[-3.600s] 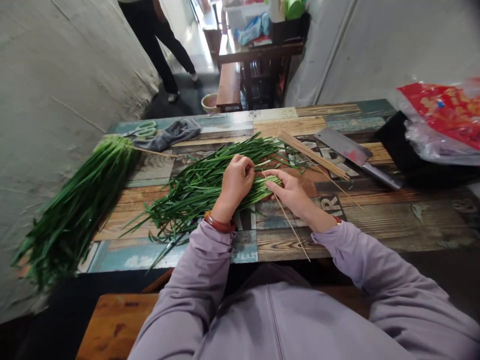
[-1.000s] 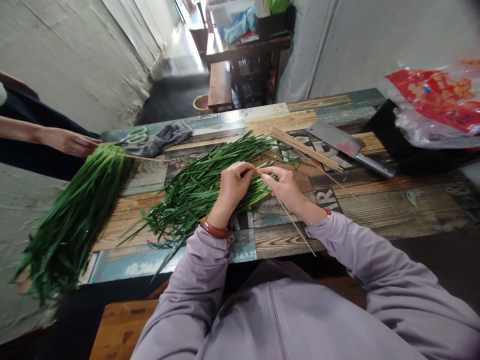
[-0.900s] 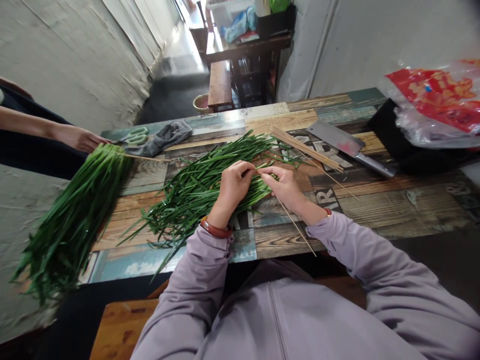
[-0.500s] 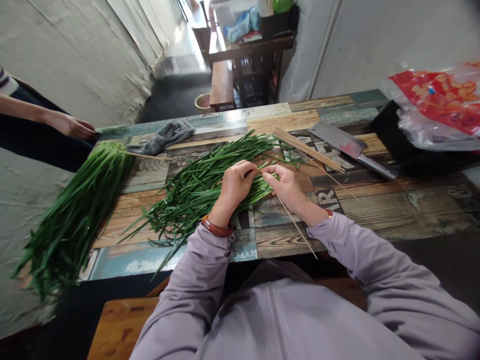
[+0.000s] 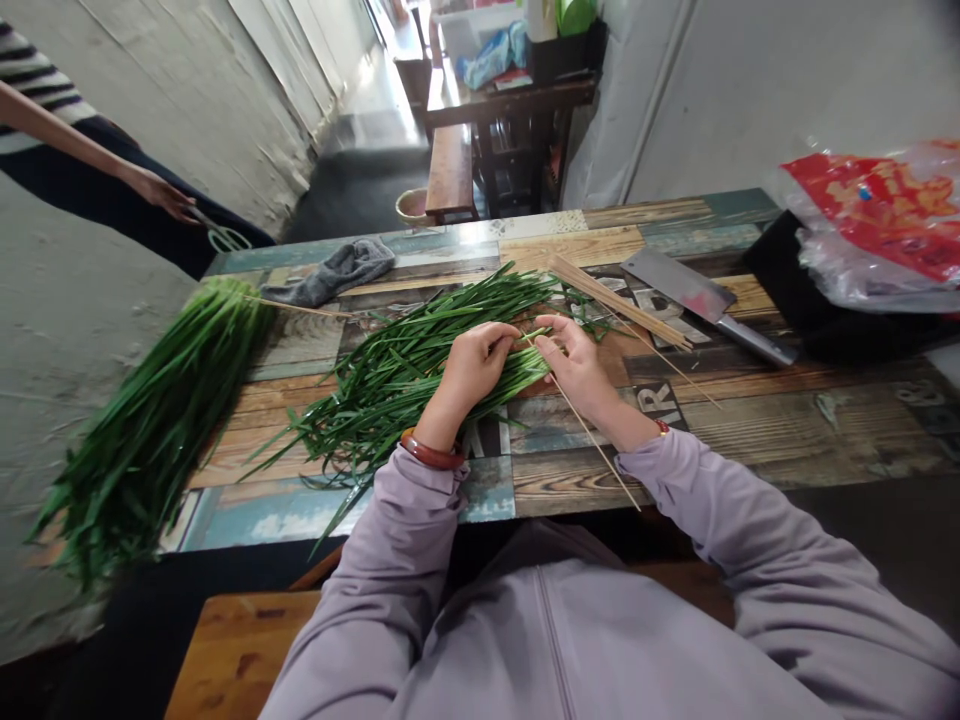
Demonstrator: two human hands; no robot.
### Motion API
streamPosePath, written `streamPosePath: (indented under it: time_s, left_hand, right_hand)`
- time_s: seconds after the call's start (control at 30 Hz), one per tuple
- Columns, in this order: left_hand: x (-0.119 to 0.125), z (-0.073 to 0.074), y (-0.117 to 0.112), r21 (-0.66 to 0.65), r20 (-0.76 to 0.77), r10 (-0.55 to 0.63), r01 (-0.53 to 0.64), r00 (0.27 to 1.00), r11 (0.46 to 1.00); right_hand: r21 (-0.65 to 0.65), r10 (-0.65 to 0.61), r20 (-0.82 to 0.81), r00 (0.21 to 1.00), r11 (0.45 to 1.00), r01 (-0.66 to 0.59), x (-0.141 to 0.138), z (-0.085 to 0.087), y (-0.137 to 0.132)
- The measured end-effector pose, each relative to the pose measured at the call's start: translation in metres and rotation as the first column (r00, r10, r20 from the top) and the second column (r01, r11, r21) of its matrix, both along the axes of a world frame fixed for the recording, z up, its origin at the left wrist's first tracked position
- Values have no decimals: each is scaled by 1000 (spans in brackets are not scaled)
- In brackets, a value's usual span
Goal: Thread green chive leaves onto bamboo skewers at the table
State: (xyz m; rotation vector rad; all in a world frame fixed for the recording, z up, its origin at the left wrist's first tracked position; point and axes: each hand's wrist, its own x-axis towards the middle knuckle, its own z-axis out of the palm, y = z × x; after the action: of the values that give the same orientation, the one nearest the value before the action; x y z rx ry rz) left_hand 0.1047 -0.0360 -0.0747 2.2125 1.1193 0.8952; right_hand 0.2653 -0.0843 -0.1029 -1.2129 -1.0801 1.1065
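Observation:
Over a heap of green chives (image 5: 420, 350), my two hands are close together. A thin bamboo skewer (image 5: 600, 450) slants from between my fingers toward the table's near edge. My left hand (image 5: 476, 365) is closed in a pinch at the skewer's upper end, close to the pale chive stalks. With thumb and forefinger, my right hand (image 5: 577, 365) closes on a chive stalk beside the skewer, its other fingers curled. The exact contact at the fingertips is partly hidden. Beyond my right hand lies a bundle of bamboo skewers (image 5: 622, 305).
A cleaver (image 5: 679, 285) lies on the patchwork-patterned table (image 5: 720, 430), near a red-and-clear plastic bag (image 5: 877, 220). To the left are a large chive bunch (image 5: 161, 400) and a grey cloth (image 5: 330, 275). Another person's hand (image 5: 161, 192) holds green-handled scissors (image 5: 225, 238) at the far left.
My right fingertips have drawn slightly away from my left ones and parted a little. The other person's hand has lifted off the chive bunch, and scissors now show in it.

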Motion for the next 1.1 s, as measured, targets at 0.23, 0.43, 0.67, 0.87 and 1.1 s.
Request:
streamPosePath:
  time_s: [0.23, 0.43, 0.67, 0.87, 1.1]
  left_hand:
    - [5, 2, -8, 41, -130, -41, 47, 991, 998]
    - [12, 1, -14, 68, -188, -72, 86, 980, 994]
    - [-5, 2, 2, 87, -115, 42, -32, 992, 996]
    - [-24, -7, 26, 137, -37, 254, -246, 967, 959]
    - [-14, -8, 23, 138, -342, 192, -152, 920, 979]
  right_hand:
    - [39, -21, 149, 989, 999, 15, 2, -5, -3]
    - [68, -102, 288, 952, 994, 86, 3, -14, 2]
    - [24, -34, 225, 974, 999, 29, 2, -10, 2]
    - [-67, 48, 240, 970, 997, -33, 4, -12, 1]
    - [-58, 22, 320, 947, 998, -4, 2, -8, -2]
